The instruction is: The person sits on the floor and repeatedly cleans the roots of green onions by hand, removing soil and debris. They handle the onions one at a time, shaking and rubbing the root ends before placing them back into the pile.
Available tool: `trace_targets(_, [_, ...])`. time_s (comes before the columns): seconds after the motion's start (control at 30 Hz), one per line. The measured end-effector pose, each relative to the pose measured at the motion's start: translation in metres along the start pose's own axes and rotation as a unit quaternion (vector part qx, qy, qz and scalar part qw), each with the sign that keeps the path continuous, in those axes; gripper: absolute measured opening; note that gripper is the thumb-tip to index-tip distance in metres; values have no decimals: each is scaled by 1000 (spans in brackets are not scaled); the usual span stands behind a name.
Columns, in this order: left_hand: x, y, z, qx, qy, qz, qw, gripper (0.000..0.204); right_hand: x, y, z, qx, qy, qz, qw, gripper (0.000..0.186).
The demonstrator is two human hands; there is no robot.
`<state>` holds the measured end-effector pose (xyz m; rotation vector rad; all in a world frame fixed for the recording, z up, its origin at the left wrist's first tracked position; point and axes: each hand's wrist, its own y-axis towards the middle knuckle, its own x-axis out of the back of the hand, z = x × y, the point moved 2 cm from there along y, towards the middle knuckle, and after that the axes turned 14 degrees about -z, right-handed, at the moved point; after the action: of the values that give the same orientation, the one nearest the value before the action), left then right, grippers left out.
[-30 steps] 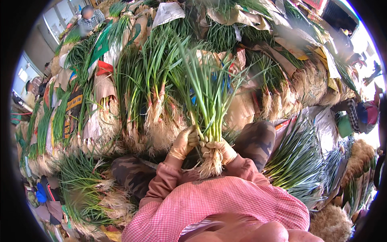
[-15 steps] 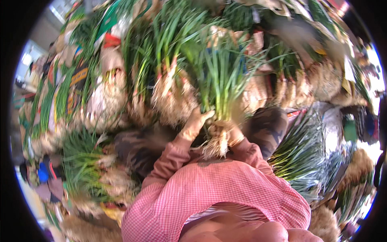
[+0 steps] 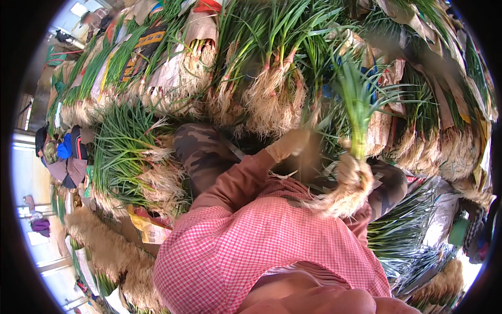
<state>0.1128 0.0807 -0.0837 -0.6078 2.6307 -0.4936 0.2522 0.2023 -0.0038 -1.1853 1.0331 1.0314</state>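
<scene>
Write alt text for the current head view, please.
The right hand grips a bunch of long-leaved greens, roots toward the wearer's pink checked smock; the left hand, blurred, is beside it. More bunches lie ahead and to both sides.

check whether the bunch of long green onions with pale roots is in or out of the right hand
In: the pale-gloved right hand grips the green onion bunch just above its roots.

Printed characters, too small to read, mark a black-and-yellow sack (image 3: 142,50) and a yellow-and-white bag (image 3: 149,227).
</scene>
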Motion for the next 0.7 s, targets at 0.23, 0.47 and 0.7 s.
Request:
trace_targets(0.23, [84,-9,-113,-229,483,-297,791,36,-5,-2,36,93,-238,15,967,32])
trace_targets(0.47, [154,60,-182,-181,405,-549,709,38,56,45,-10,-84,-104,-246,960,16])
trace_targets(0.7, [11,-16,-82,-108,385,-372,838,34,60,29,-21,42,-263,-196,944,16])
